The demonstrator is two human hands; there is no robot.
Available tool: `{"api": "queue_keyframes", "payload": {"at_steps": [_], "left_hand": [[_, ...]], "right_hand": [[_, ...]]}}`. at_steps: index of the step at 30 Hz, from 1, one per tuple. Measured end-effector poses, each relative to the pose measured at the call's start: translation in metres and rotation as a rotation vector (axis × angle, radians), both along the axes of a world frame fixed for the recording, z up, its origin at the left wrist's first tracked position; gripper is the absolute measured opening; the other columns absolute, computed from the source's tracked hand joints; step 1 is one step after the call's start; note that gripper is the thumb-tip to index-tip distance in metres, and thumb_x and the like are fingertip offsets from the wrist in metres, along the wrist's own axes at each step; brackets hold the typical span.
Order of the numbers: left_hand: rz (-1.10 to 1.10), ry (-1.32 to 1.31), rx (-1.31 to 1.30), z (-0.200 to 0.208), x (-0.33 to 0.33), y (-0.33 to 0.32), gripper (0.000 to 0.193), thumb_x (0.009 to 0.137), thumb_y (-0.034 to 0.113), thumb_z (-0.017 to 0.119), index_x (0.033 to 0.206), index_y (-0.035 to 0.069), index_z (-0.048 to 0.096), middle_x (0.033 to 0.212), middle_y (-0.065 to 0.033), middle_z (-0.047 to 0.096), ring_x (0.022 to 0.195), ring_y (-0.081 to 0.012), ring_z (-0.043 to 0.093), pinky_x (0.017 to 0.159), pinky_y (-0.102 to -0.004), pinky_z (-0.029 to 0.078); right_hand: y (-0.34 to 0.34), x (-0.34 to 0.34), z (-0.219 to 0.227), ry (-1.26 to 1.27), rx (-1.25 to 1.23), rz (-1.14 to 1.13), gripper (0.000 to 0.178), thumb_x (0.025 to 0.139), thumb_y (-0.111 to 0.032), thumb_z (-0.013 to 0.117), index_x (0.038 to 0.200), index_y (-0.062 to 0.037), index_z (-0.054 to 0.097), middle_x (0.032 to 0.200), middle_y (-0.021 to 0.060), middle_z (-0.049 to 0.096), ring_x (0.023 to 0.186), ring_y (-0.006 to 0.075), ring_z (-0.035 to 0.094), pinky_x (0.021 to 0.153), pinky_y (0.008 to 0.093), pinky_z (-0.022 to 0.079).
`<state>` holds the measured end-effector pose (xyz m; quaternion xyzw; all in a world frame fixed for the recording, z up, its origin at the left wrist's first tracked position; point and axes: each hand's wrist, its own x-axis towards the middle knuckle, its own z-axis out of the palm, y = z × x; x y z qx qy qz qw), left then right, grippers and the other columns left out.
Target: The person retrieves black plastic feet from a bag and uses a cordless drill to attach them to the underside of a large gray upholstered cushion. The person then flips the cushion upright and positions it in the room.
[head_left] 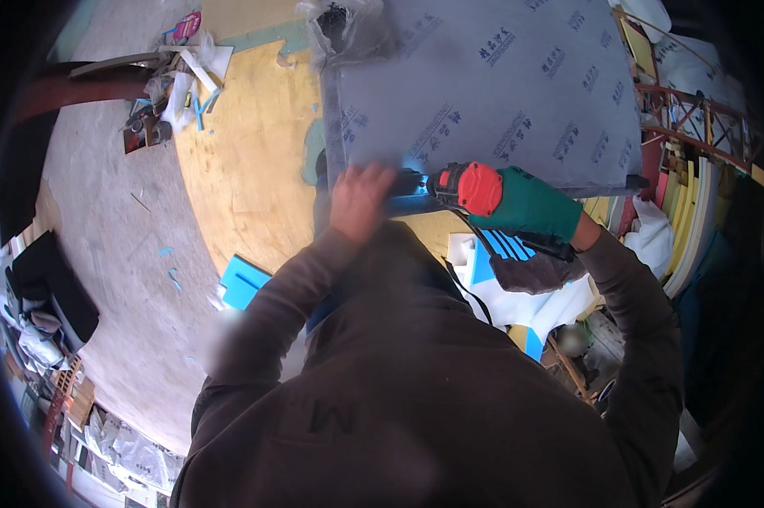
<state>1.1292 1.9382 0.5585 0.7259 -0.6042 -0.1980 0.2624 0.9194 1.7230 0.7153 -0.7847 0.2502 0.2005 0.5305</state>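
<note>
My right hand (539, 203), in a green glove, is closed round a red and black cordless drill (477, 186). The drill points left, and its light falls bluish on a small black part (409, 183) at the near edge of a large panel covered in dark grey printed cloth (484, 93). My bare left hand (361, 199) has its fingers curled at the panel's near left corner, against that black part. Blur hides the exact grip and the drill's tip. Another black piece (637, 183) sticks out at the panel's near right corner.
A light wooden board (238, 161) lies left of the panel. Blue foam pieces (245, 282) and a box of odds and ends (147, 131) lie to the left. Below the drill are white sheets (551, 309). Foam strips (691, 220) and a red metal frame (695, 118) stand at right.
</note>
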Motion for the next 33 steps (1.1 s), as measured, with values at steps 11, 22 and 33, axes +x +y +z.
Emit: {"api": "queue_keyframes", "payload": {"at_steps": [11,22,33], "left_hand": [[-0.014,0.019,-0.045,0.002,0.002,0.001,0.030,0.085,0.007,0.071,0.114,0.013,0.069,0.104,-0.0113,0.066,0.098,-0.0402,0.065,0.089,-0.0518,0.055],[0.089,0.722,0.064,-0.014,0.039,0.045,0.058,0.092,0.015,0.088,0.144,0.004,0.065,0.130,-0.0128,0.072,0.120,-0.0265,0.072,0.104,-0.0368,0.056],[0.116,0.786,-0.022,-0.025,0.034,0.045,0.053,0.096,0.019,0.087,0.142,0.003,0.068,0.125,-0.0109,0.073,0.115,-0.0224,0.073,0.102,-0.0356,0.056]], "right_hand": [[-0.007,0.030,0.024,0.163,0.149,0.037,0.061,0.088,-0.023,0.090,0.144,-0.0061,0.072,0.127,0.0142,0.081,0.112,0.0205,0.075,0.100,0.0379,0.058],[0.020,0.033,0.059,-0.076,0.211,-0.201,0.033,0.092,-0.017,0.085,0.120,-0.0039,0.075,0.107,0.0014,0.077,0.095,0.0105,0.070,0.087,0.0312,0.057],[0.049,0.033,0.009,-0.056,0.056,-0.066,0.021,0.089,-0.016,0.085,0.103,-0.0043,0.074,0.081,0.0009,0.069,0.069,0.0105,0.063,0.066,0.0311,0.053]]}}
